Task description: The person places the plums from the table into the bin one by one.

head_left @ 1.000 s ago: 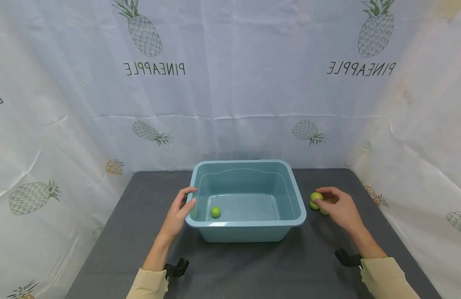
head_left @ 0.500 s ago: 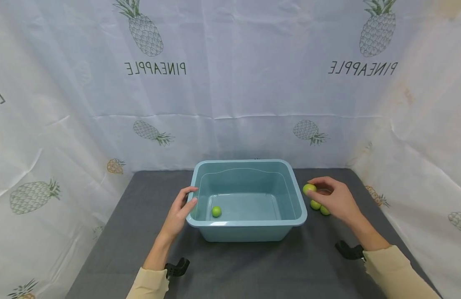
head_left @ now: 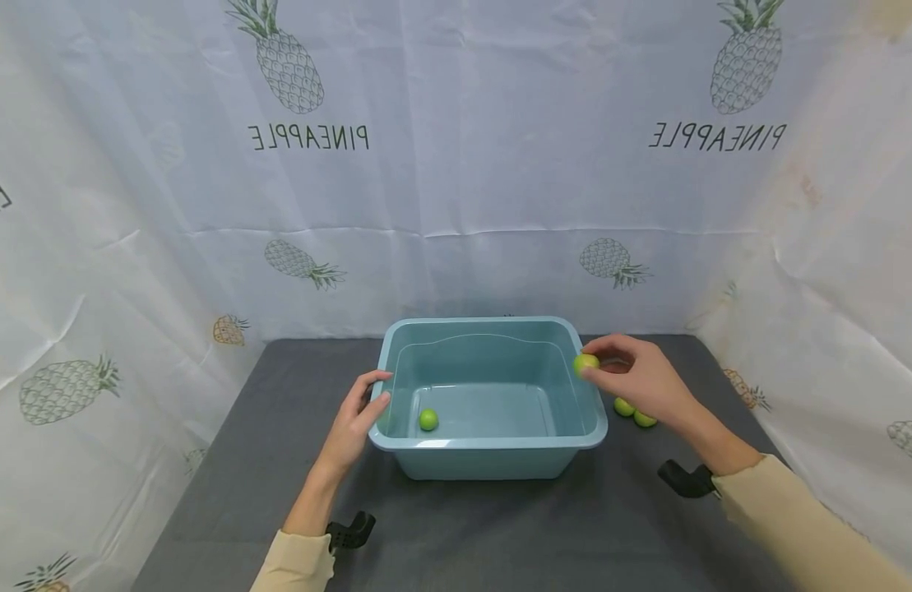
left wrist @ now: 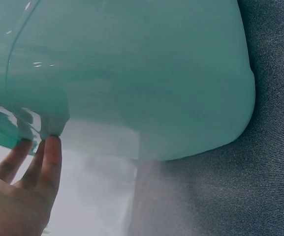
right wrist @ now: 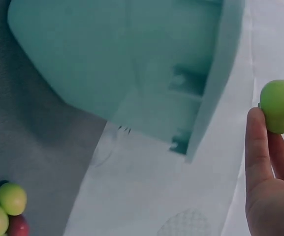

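Observation:
A pale blue-green plastic basin [head_left: 493,443] stands on the dark table. At its left rim my left hand [head_left: 349,423] grips the edge; the left wrist view has its fingers [left wrist: 50,162] against the outer wall below the rim. My right hand [head_left: 641,380] pinches a small round green fruit [head_left: 585,364] between thumb and fingers, just over the basin's right rim. Inside the basin, near the front left corner, lies another green fruit [head_left: 428,419]. Two more green fruits [right wrist: 12,198] rest on the table right of the basin, touching a red round fruit [right wrist: 18,226] in the right wrist view.
Dark grey cloth [head_left: 463,534] covers the table. A white curtain [head_left: 493,271] printed with pineapples hangs close behind the basin and along both sides. Black wrist straps [head_left: 352,530] are on both forearms.
My right hand has lifted the green fruit from the pile and carried it left and up to the basin's right rim. The left hand stays at the left rim.

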Demonstrator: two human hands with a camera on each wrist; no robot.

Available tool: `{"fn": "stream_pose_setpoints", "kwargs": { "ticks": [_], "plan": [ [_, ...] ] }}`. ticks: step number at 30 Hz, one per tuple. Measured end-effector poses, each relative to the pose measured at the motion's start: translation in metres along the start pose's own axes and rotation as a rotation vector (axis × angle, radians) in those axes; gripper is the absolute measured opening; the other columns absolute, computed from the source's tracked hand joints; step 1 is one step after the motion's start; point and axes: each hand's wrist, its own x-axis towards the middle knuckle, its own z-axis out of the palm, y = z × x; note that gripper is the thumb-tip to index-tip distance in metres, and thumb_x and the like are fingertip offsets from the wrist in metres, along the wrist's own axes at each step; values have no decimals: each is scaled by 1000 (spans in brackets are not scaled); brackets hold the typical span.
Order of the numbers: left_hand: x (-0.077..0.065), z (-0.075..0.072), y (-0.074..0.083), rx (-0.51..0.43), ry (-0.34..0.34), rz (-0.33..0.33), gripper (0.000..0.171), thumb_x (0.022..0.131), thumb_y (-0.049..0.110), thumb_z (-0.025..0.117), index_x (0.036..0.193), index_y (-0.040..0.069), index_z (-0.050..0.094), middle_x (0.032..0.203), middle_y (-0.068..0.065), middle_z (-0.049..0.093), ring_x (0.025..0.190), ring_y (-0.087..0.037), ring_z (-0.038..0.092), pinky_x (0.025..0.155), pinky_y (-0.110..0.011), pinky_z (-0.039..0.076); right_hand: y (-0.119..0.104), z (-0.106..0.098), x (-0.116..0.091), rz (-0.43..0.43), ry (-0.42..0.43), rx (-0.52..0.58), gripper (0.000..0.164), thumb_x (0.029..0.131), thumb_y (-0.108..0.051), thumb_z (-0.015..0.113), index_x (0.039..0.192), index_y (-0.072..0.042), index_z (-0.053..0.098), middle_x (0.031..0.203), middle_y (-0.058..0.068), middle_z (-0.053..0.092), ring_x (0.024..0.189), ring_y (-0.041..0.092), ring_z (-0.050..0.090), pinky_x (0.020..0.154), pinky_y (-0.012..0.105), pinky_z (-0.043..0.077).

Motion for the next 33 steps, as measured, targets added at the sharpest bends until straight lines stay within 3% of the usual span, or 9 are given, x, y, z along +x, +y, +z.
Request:
{"fn": "stream_pose_setpoints", "kwargs": {
  "ticks": [5, 12, 18, 33],
  "plan": [
    [0, 0, 0, -8, -9, 11, 36, 107, 18, 52, 141, 6, 50, 150, -18, 43, 133, -35, 46, 100, -39, 40, -15, 4, 10, -15, -47, 39, 35, 96, -26, 73, 125, -7, 66, 121, 11, 65, 105, 20, 67, 85, 33, 55],
    [-1, -3, -1, -4, -4, -11, 37, 106, 19, 53, 141, 7, 49, 148, -18, 44, 129, -39, 48, 97, -48, 42, -30, 12, 26, -38, -100, 109, 34, 96, -24, 74, 124, -8, 66, 123, 10, 63, 107, 21, 67, 87, 36, 54],
    [1, -1, -1, -7, -12, -6, 38, 106, 19, 53, 142, 5, 48, 149, -18, 43, 130, -39, 47, 96, -37, 43, -40, 17, 40, -95, -111, 131, 31, 95, -20, 74, 122, -7, 67, 121, 11, 63, 104, 24, 67, 84, 36, 56],
    [-1, -2, 0, -12, -16, 21, 36, 107, 17, 52, 141, 5, 49, 149, -20, 44, 130, -39, 46, 96, -33, 44, -57, 46, 73, -136, -170, 192, 31, 93, -15, 76, 120, -4, 67, 119, 12, 64, 105, 29, 64, 87, 39, 54]
  ]
}}
